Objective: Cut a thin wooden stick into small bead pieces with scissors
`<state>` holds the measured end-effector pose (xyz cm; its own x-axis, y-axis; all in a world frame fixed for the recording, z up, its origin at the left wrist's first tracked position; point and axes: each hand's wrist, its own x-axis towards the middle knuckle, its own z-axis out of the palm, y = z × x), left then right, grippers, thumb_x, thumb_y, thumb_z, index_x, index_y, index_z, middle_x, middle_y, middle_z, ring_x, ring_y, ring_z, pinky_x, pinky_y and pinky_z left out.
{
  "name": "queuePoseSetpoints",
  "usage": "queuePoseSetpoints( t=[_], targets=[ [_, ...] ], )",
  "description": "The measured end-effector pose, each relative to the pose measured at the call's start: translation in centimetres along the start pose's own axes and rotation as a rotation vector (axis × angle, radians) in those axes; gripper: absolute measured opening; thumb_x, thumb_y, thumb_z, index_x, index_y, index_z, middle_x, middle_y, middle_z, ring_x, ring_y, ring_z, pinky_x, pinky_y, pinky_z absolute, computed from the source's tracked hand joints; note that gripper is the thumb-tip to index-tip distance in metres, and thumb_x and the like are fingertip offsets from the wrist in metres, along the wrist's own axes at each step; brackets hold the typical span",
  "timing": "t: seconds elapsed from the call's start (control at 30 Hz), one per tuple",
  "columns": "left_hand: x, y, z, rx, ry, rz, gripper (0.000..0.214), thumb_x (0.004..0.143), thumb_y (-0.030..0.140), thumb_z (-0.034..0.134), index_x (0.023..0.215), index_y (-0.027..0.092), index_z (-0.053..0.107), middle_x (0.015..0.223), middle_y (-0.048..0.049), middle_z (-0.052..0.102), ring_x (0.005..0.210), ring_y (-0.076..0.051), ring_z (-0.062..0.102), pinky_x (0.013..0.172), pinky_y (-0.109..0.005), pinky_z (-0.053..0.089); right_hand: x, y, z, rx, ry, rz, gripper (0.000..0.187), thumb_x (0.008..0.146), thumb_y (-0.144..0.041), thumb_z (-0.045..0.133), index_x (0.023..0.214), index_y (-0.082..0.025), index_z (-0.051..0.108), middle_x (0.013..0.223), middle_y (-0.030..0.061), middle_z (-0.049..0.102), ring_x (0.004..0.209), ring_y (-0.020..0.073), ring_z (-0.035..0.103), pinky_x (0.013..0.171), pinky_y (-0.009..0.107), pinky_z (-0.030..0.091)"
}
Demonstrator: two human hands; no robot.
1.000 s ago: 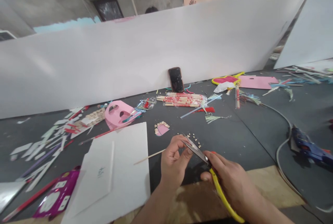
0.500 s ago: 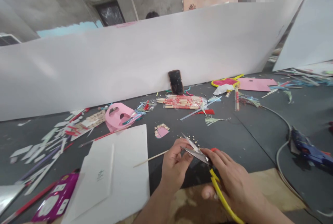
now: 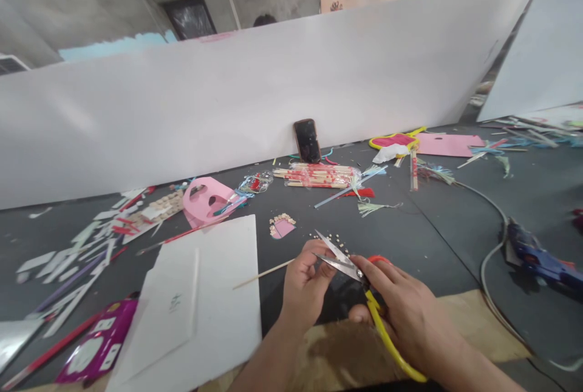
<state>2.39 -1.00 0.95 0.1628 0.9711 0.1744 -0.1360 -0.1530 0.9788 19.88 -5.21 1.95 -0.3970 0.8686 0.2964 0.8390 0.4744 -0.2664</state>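
Observation:
My left hand (image 3: 303, 286) is closed around a thin wooden stick (image 3: 264, 273), whose long end sticks out to the left over the white board. In my right hand (image 3: 401, 301) is a pair of scissors (image 3: 376, 313) with yellow and red handles. Its blades are parted, and their tips reach to the fingers of my left hand. Whether the stick lies between the blades is hidden by those fingers. Small cut wooden bits (image 3: 339, 243) are scattered just beyond the blades. Farther back lies a pink piece (image 3: 283, 229) edged with such bits along its top.
White foam boards (image 3: 228, 307) lie to the left, beside a purple packet (image 3: 98, 343). At the back are bundled sticks (image 3: 319, 175) and a leaning phone (image 3: 307, 140). A pink mask-like cutout (image 3: 204, 201) is at left; a blue glue gun (image 3: 542, 258) with its cable is at right.
My hands hold nearly the same pose with the stick and scissors. The view has shifted slightly; the scissor blades remain apart.

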Motion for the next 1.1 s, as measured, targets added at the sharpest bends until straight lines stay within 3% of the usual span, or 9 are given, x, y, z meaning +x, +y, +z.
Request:
queuePoseSetpoints(
  t=[0.2,0.47,0.67,0.87,1.1],
  targets=[
    [-0.1,-0.9,-0.1,0.043,0.024,0.068,0.028,0.084,0.041,0.061,0.075,0.015,0.065,0.085,-0.0061,0.059,0.087,-0.02,0.057,0.078,-0.03,0.045,0.1,0.4,-0.2,0.023,-0.004,-0.011,0.042,0.095,-0.046,0.038,0.118,-0.014,0.052,0.093,0.0127,0.068,0.077,0.0253,0.068,0.063,0.035,0.055],
    [-0.2,-1.0,-0.1,0.095,0.042,0.188,0.013,0.082,0.03,0.066,0.083,0.018,0.064,0.092,-0.0053,0.058,0.092,-0.019,0.056,0.085,-0.031,0.045,-0.3,0.4,0.6,0.083,0.006,0.022,0.037,0.096,-0.042,0.036,0.121,-0.016,0.047,0.097,0.0126,0.068,0.08,0.024,0.068,0.065,0.033,0.055],
    [-0.3,-1.4,-0.3,0.215,0.094,0.27,0.005,0.084,0.022,0.063,0.081,0.019,0.065,0.092,-0.0053,0.059,0.094,-0.02,0.056,0.087,-0.034,0.044,-0.3,0.1,0.3,0.099,-0.057,0.05,0.043,0.084,-0.025,0.048,0.125,-0.016,0.043,0.103,0.0128,0.064,0.088,0.0252,0.065,0.069,0.036,0.055],
    [-0.1,-1.5,-0.5,0.228,0.076,0.345,0.006,0.085,0.021,0.061,0.082,0.02,0.066,0.087,-0.0056,0.063,0.093,-0.021,0.057,0.086,-0.037,0.045,-0.2,0.2,0.2,0.034,-0.056,0.053,0.062,0.068,-0.011,0.045,0.13,-0.014,0.041,0.109,0.0143,0.061,0.101,0.028,0.059,0.077,0.039,0.054],
    [0.0,-1.3,-0.6,0.263,0.036,0.307,0.009,0.085,0.024,0.061,0.079,0.019,0.066,0.084,-0.0065,0.063,0.093,-0.022,0.057,0.086,-0.038,0.045,-0.1,0.4,-0.2,0.02,-0.028,-0.028,0.046,0.08,-0.019,0.045,0.125,-0.013,0.046,0.103,0.0141,0.064,0.095,0.0267,0.062,0.075,0.036,0.055]
  ],
)
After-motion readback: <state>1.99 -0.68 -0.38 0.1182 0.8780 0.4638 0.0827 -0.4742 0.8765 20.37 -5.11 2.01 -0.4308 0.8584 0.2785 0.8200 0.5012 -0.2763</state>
